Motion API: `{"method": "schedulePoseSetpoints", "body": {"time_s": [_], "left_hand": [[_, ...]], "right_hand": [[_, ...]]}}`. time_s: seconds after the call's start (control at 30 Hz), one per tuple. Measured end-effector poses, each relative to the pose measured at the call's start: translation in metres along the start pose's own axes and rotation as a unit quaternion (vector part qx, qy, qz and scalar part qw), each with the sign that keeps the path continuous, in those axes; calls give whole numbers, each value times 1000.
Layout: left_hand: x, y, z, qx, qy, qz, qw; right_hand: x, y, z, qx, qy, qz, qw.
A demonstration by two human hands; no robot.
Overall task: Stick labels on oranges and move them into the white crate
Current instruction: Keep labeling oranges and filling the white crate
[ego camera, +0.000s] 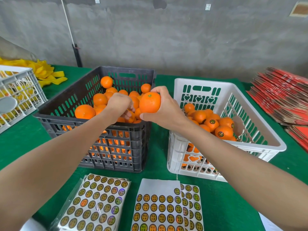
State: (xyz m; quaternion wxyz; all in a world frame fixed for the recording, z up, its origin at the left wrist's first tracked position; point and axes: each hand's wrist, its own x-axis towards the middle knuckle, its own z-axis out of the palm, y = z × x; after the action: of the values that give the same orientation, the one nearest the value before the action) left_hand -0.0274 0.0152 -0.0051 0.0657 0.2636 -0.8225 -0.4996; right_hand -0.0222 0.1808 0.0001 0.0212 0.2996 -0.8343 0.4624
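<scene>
Fingers (pixel 157 90) of the right hand (pixel 165 110) clasp a round orange (pixel 149 102) over the black plastic crate's (pixel 55 118) rim beside the half-full white crate (pixel 203 81); left hand's (pixel 119 104) hold unclear.

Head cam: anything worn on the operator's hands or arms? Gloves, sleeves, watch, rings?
Nothing worn shows. The left hand and right hand are bare, with no gloves. The left forearm and right forearm are bare to the frame edge, with no sleeve or cuff in view. No watch, band or ring shows on the sides the camera sees.
</scene>
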Motion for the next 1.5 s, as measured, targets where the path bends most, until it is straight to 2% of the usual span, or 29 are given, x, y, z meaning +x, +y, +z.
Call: {"method": "schedulePoseSetpoints", "body": {"time_s": [0.13, 0.27, 0.33, 0.43, 0.53, 0.63, 0.73, 0.87, 0.93, 1.0, 1.07, 1.1, 1.13, 1.17, 1.2, 1.23, 1.27, 1.33, 1.43, 1.5], "left_hand": [[-2, 0, -1, -53, -15, 16, 998], [-17, 4, -10, -108, -14, 115, 987], [-32, 5, -16, -203, -67, 133, 968], [-55, -2, -18, -297, -155, 97, 937], [-70, -10, -12, -257, -125, 107, 952], [-79, -19, -5, -134, -72, 192, 970], [-89, -29, 2, 30, -45, 297, 953], [-98, -47, 16, 109, -41, 355, 928], [-102, -55, 24, 98, -65, 329, 937], [-105, -61, 35, 40, -84, 255, 962], [-110, -66, 47, -89, -97, 137, 982], [-113, -67, 52, -193, -126, 52, 972], [-115, -67, 55, -306, -177, -40, 935], [-116, -68, 57, -403, -233, -127, 876], [-115, -69, 58, -462, -277, -199, 818], [-114, -71, 58, -491, -304, -238, 781], [-113, -72, 59, -498, -317, -254, 767], [-113, -77, 61, -479, -314, -255, 779], [-114, -92, 62, -448, -304, -269, 796], [-114, -101, 61, -430, -311, -276, 801]], "right_hand": [[2, 2, 0, 12, 4, 2, 1000], [2, 4, -5, 53, 14, 22, 998], [1, 5, -10, 97, 21, 43, 994], [-3, 6, -21, 174, 18, 80, 981], [-9, 8, -29, 209, -1, 95, 973], [-16, 8, -32, 211, -16, 89, 973], [-24, 7, -35, 217, -27, 76, 973], [-35, 5, -36, 192, -55, 48, 979], [-41, 6, -34, 155, -78, 39, 984], [-49, 10, -29, 136, -97, 32, 985], [-60, 16, -23, 129, -105, 27, 986], [-66, 20, -20, 119, -105, 23, 987], [-72, 24, -16, 99, -104, 17, 989], [-78, 28, -11, 72, -103, 7, 992], [-85, 32, -5, 41, -102, -4, 994], [-91, 36, 1, 8, -103, -14, 995], [-96, 39, 6, -19, -108, -22, 994], [-101, 45, 10, -29, -155, -10, 987], [-97, 55, -4, 93, -255, 102, 957], [-98, 65, -7, 187, -212, 185, 941]]}}
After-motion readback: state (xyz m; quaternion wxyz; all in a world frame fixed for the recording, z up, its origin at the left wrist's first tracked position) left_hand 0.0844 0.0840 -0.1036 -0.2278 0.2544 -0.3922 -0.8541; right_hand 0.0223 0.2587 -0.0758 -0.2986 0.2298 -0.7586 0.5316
